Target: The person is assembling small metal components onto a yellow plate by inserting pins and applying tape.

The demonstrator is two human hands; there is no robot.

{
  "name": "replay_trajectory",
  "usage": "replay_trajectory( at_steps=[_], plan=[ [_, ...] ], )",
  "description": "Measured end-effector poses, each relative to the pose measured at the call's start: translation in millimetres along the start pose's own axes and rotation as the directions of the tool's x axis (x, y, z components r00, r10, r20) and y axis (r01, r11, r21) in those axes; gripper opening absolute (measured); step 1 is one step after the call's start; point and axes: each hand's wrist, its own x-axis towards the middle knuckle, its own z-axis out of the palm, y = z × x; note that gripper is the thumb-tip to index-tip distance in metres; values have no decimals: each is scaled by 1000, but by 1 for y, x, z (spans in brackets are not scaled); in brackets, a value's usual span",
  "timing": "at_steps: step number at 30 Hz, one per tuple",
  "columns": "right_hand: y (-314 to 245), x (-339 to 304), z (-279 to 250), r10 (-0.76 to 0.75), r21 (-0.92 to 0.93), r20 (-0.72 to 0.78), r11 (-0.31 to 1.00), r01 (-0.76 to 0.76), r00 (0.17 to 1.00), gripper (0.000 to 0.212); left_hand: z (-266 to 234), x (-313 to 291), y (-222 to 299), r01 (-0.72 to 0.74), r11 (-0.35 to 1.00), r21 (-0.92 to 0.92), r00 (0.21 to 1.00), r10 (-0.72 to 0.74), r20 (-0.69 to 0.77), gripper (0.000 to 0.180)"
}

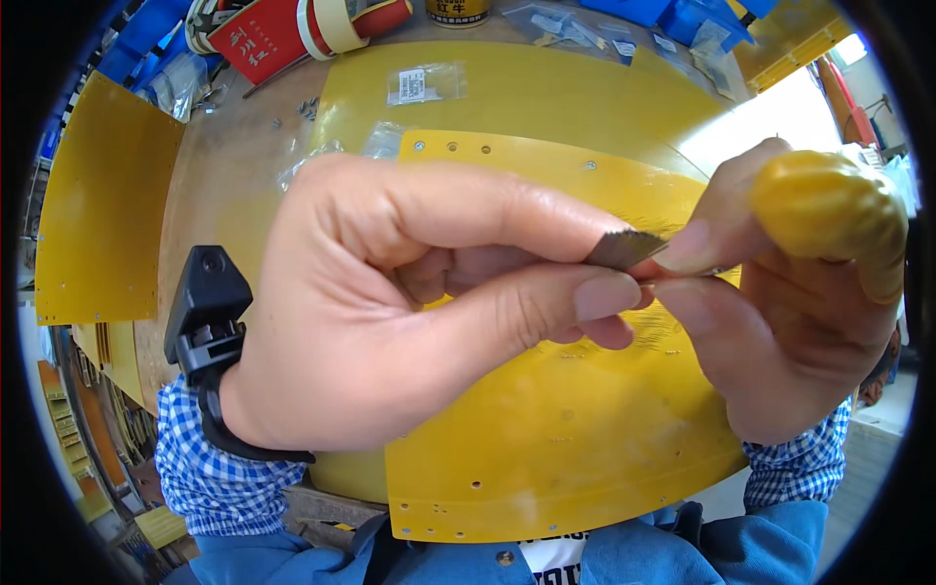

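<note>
Between the thumb and index finger of my left hand [390, 283] sits a small bundle of thin dark metal pins [626, 249], fanned out with a jagged upper edge. The fingertips of my right hand [780, 292] meet its right side, pinched on a thin metal sliver that is mostly hidden. A yellow finger cot [824, 205] covers one right finger. Both hands are raised over a yellow panel [526, 468] with holes near its edges. Fine dark pins lie on the panel behind the fingers, partly blocked by them.
A second yellow sheet [361, 107] lies beneath the panel, bearing a small labelled plastic bag [426, 85]. Another yellow panel [107, 205] stands at the left. Along the back are a red package [265, 44], a can [456, 10] and blue bins [697, 19].
</note>
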Motion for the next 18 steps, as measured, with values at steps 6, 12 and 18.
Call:
replay_trajectory(
  at_steps=[6,12,18],
  plan=[
    [-5,1,4,5,-133,40,991,1,999,45,-9,1,-5,13,999,30,999,-14,50,12],
    [-17,-11,2,322,-28,168,946,-322,932,16,-33,16,-30,-295,918,265,955,295,41,13],
    [-19,-15,26,-297,-52,444,933,355,845,11,-45,31,-38,-327,916,234,944,307,119,13]
  ],
)
